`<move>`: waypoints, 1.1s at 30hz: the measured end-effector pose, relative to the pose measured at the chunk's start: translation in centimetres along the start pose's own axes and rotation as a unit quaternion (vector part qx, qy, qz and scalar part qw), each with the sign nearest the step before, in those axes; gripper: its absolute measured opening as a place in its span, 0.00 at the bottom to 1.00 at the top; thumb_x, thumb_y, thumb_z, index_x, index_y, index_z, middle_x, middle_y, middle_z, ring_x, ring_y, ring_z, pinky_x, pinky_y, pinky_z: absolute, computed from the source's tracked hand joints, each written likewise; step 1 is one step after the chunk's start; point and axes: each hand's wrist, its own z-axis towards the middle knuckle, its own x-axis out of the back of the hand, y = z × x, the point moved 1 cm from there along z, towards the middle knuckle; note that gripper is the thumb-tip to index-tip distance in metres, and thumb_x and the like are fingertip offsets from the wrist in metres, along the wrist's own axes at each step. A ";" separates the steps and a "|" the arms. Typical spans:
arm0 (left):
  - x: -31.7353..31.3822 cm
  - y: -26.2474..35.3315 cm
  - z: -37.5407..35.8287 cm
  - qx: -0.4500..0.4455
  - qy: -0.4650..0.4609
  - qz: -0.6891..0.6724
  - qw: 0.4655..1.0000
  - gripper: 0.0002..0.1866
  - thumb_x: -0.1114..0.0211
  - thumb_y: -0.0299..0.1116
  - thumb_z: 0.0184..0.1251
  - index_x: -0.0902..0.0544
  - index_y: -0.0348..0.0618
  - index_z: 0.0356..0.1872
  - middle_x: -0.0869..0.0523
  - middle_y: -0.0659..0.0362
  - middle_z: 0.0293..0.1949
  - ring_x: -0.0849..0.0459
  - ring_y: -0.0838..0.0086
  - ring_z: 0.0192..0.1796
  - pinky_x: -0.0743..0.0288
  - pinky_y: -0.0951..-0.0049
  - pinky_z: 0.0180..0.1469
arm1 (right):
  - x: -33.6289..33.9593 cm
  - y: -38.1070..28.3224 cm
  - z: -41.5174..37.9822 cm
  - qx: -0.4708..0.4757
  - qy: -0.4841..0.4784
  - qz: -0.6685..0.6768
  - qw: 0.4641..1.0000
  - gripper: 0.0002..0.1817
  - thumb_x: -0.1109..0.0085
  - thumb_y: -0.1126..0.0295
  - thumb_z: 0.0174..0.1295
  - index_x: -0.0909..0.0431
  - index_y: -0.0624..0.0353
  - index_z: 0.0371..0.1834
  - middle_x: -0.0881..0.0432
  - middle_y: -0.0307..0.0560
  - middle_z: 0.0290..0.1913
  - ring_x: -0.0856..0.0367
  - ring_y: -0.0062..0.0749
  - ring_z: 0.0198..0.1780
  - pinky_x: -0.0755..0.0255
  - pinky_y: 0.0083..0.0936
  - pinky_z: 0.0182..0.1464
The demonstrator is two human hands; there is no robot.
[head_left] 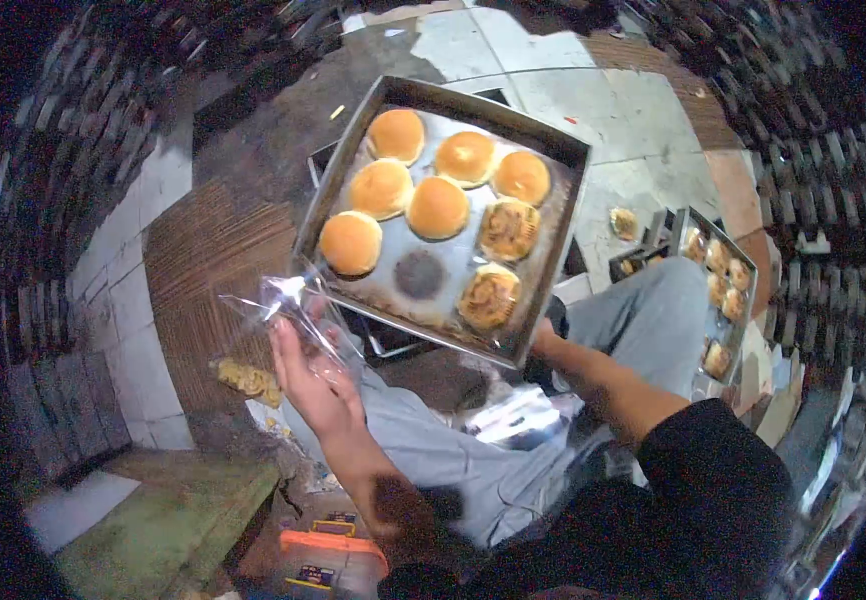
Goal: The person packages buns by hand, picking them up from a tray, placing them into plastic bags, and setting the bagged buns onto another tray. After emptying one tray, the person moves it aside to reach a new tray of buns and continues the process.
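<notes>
My left hand is closed on a clear plastic bag, whose crinkled film spreads around the fingers. It is beside the left corner of a square metal baking tray. Several round golden buns sit in the tray. Along its right side lie two flatter, brown-topped baked pieces in clear wrapping. A dark round mark shows on the tray bottom. My right hand is at the tray's lower right wall; its fingers are hidden there, so its grip cannot be made out.
On the right, a second tray holds several brown-topped pieces. One wrapped piece lies on the tiled floor. Yellowish pieces lie at left. A greenish table and an orange-lidded box are at lower left.
</notes>
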 end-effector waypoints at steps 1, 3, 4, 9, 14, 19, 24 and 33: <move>0.8 -0.3 0.4 -0.004 -0.005 -0.010 1.000 0.22 0.45 0.43 0.82 0.26 0.40 0.66 0.16 0.55 0.59 0.16 0.67 0.62 0.26 0.66 0.55 | 1.0 0.4 -0.1 0.024 -0.019 0.029 0.999 0.11 0.34 0.67 0.56 0.14 0.59 0.39 0.11 0.57 0.47 0.11 0.51 0.44 0.19 0.43 0.43; 1.2 0.1 0.5 -0.001 -0.003 -0.005 1.000 0.22 0.45 0.43 0.82 0.27 0.40 0.67 0.17 0.55 0.59 0.17 0.67 0.62 0.27 0.66 0.55 | 2.6 1.8 -2.4 0.074 -0.057 0.082 0.992 0.11 0.34 0.65 0.55 0.14 0.59 0.38 0.11 0.56 0.44 0.11 0.49 0.43 0.19 0.42 0.42; 1.3 0.4 0.5 0.012 -0.015 0.004 1.000 0.22 0.45 0.43 0.82 0.27 0.39 0.67 0.17 0.55 0.59 0.17 0.66 0.63 0.27 0.67 0.56 | 4.9 0.2 2.3 0.095 -0.076 0.111 0.986 0.11 0.33 0.65 0.55 0.14 0.59 0.38 0.11 0.56 0.43 0.11 0.48 0.43 0.19 0.42 0.42; 0.8 0.7 0.4 0.023 -0.023 -0.010 0.999 0.21 0.44 0.41 0.82 0.27 0.39 0.66 0.17 0.55 0.57 0.17 0.64 0.62 0.25 0.66 0.54 | 13.7 -0.4 3.3 0.164 -0.163 0.246 0.941 0.13 0.32 0.61 0.54 0.13 0.58 0.35 0.10 0.53 0.38 0.11 0.45 0.41 0.20 0.41 0.41; 0.1 -0.1 0.1 0.018 -0.069 -0.073 0.995 0.21 0.46 0.41 0.82 0.26 0.35 0.64 0.17 0.51 0.56 0.14 0.63 0.55 0.19 0.66 0.49 | 25.9 -1.0 -4.0 0.198 -0.194 0.334 0.901 0.15 0.31 0.57 0.54 0.13 0.58 0.34 0.10 0.51 0.34 0.11 0.42 0.39 0.21 0.40 0.40; 0.4 -1.1 -1.2 0.066 -0.145 -0.159 0.974 0.23 0.46 0.47 0.82 0.23 0.38 0.63 0.13 0.52 0.55 0.13 0.64 0.55 0.19 0.62 0.54 | 36.1 -0.2 -12.8 0.035 -0.166 0.501 0.849 0.15 0.36 0.59 0.57 0.24 0.58 0.37 0.18 0.45 0.36 0.20 0.32 0.38 0.25 0.33 0.39; 2.2 -2.9 -3.7 0.121 -0.089 -0.236 0.960 0.24 0.43 0.50 0.79 0.23 0.40 0.62 0.16 0.48 0.60 0.19 0.49 0.64 0.25 0.44 0.66 | 44.6 -10.5 -22.8 -0.022 -0.119 0.877 0.466 0.34 0.43 0.51 0.68 0.39 0.53 0.73 0.24 0.51 0.62 0.16 0.48 0.54 0.14 0.64 0.48; 2.3 -1.3 -10.1 0.106 -0.138 -0.279 0.944 0.24 0.45 0.53 0.79 0.25 0.44 0.60 0.17 0.48 0.58 0.19 0.48 0.64 0.25 0.33 0.64 | 49.0 -23.0 -19.3 0.350 0.119 0.425 0.827 0.35 0.27 0.76 0.56 0.30 0.63 0.68 0.23 0.56 0.65 0.22 0.48 0.66 0.28 0.37 0.68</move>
